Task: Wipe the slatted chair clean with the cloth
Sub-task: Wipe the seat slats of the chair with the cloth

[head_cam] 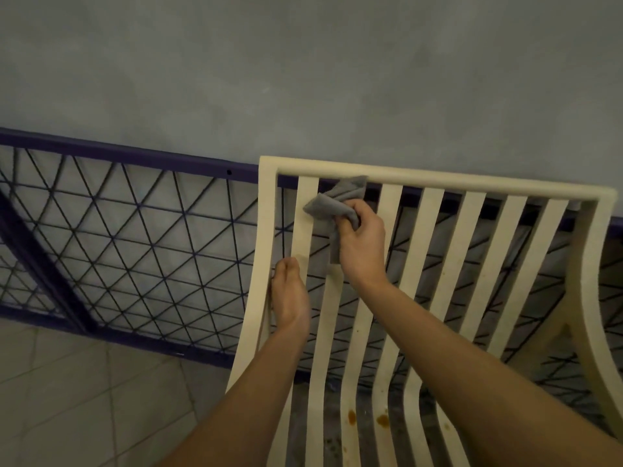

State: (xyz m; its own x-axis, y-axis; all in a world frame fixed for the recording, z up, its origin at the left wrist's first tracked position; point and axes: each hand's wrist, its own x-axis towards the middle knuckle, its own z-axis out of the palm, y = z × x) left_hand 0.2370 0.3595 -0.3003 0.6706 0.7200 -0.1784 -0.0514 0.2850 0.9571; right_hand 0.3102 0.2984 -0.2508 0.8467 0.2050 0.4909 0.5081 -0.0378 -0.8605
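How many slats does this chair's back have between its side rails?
7 across the chair: one by the left hand, one partly behind the cloth and right hand, five to their right. None seems fully hidden.

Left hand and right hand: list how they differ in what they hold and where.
The right hand grips the grey cloth; the left hand holds a slat of the slatted chair bare. The right hand sits high, near the top rail; the left hand is lower, by the chair's left edge. Both are at the chair's backrest, forearms bare.
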